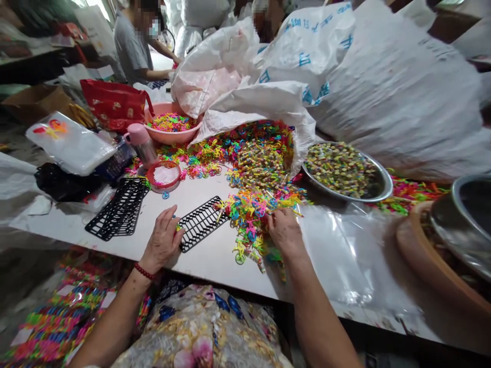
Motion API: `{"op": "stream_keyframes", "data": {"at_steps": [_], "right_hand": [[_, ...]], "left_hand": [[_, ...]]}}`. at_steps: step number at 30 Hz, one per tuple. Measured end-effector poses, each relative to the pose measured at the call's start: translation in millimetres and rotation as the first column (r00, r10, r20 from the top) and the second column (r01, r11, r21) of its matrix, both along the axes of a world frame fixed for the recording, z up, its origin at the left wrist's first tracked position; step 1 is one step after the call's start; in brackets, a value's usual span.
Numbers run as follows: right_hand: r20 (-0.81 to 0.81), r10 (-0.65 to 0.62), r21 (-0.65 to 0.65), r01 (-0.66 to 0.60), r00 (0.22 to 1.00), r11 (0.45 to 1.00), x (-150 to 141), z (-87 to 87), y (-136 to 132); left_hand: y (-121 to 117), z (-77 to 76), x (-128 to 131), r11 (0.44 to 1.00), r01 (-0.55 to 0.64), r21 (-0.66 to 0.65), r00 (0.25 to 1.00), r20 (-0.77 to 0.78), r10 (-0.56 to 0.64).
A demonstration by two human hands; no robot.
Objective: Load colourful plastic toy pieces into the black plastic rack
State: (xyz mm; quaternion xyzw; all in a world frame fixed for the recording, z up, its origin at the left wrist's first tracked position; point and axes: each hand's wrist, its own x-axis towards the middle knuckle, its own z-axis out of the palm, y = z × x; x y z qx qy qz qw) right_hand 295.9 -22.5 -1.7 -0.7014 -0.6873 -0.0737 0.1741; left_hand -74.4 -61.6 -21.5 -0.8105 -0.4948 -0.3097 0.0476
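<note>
A black plastic grid rack (203,222) lies at a slant on the white tabletop. By its left end is my left hand (163,240), fingers bent, with a tiny yellow and blue bit showing at the thumb and fingertips. My right hand (286,232) has its fingers curled down at the right edge of a loose heap of colourful small plastic toy pieces (251,212); what they grip is hidden. The heap overlaps the rack's right end. Behind it, small filled tubes (257,161) with coloured parts spill from a white woven sack (261,99).
Black racks (118,209) are stacked at left, near a red basket (164,176) and a pink thermos (140,140). Clear plastic bags (333,255) lie right, below a metal basin (383,179). A tan tub (412,245) stands far right. Another person (132,46) works behind.
</note>
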Motion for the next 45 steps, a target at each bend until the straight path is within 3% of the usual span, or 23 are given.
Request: {"op": "stream_keyframes", "data": {"at_steps": [3, 7, 10, 13, 17, 20, 25, 29, 33, 36, 38, 41, 43, 45], "right_hand": [[0.003, -0.026, 0.091, 0.025, 1.0, 0.996, -10.2, 9.3, -4.3], [-0.194, 0.158, 0.144, -0.132, 0.968, 0.981, -39.0, 17.5, -11.6], [-0.465, 0.289, 0.071, -0.29, 0.837, 0.954, -82.2, 14.8, -13.6], [-0.694, 0.314, -0.046, -0.475, 0.648, 0.879, -137.1, 4.1, -10.1], [-0.797, 0.355, -0.049, -0.638, 0.489, 0.768, -201.7, -18.4, 3.5], [-0.791, 0.395, -0.045, -0.688, 0.468, 0.724, -226.6, -34.1, 16.3], [-0.738, 0.497, -0.076, -0.788, 0.457, 0.611, -228.6, -48.8, 29.5], [-0.652, 0.571, -0.151, -0.824, 0.499, 0.547, -229.7, -51.4, 32.6], [-0.571, 0.621, -0.204, -0.826, 0.537, 0.526, -233.4, -44.2, 29.6], [-0.539, 0.635, -0.153, -0.806, 0.552, 0.571, -217.5, -34.1, 21.0], [-0.452, 0.609, -0.105, -0.717, 0.651, 0.689, -195.3, -28.6, 14.2], [-0.241, 0.426, -0.12, -0.462, 0.872, 0.879, -158.8, -24.8, 8.8], [-0.126, 0.31, -0.193, -0.33, 0.942, 0.924, -142.4, -24.4, 8.7], [-0.084, 0.265, -0.259, -0.278, 0.96, 0.925, -134.4, -24.6, 9.2]], "left_hand": [[-3.4, 1.2, -5.3, 1.0, -0.002, -0.004, 1.0, -0.018, 0.002], [-5.2, -2.4, -11.7, 1.0, -0.01, -0.002, 0.999, -0.047, 0.01], [-4.1, -5.3, -13.0, 1.0, 0.004, -0.012, 1.0, -0.026, -0.004], [-2.6, -6.8, -14.3, 1.0, 0.019, -0.019, 1.0, 0.004, -0.019], [-2.4, -4.7, -17.2, 0.998, 0.043, -0.05, 0.998, 0.041, -0.041], [-2.8, -1.0, -18.2, 0.995, 0.062, -0.073, 0.996, 0.067, -0.058], [-1.7, -1.5, -18.5, 0.994, 0.08, -0.068, 0.994, 0.073, -0.075], [-3.2, -4.4, -17.9, 0.995, 0.044, -0.088, 0.999, -0.021, -0.046], [-5.4, -1.0, -15.9, 0.996, -0.02, -0.093, 0.994, -0.112, 0.01], [-5.1, 3.4, -14.1, 0.995, -0.026, -0.097, 0.991, -0.13, 0.013], [-4.6, 4.4, -12.9, 0.995, -0.023, -0.095, 0.992, -0.127, 0.01], [-3.7, 1.4, -10.8, 0.996, 0.018, -0.091, 0.994, -0.106, -0.028], [-2.6, -2.1, -9.5, 0.995, 0.059, -0.08, 0.995, -0.074, -0.065], [-1.2, -4.8, -8.9, 0.995, 0.08, -0.061, 0.996, -0.039, -0.083]]}}
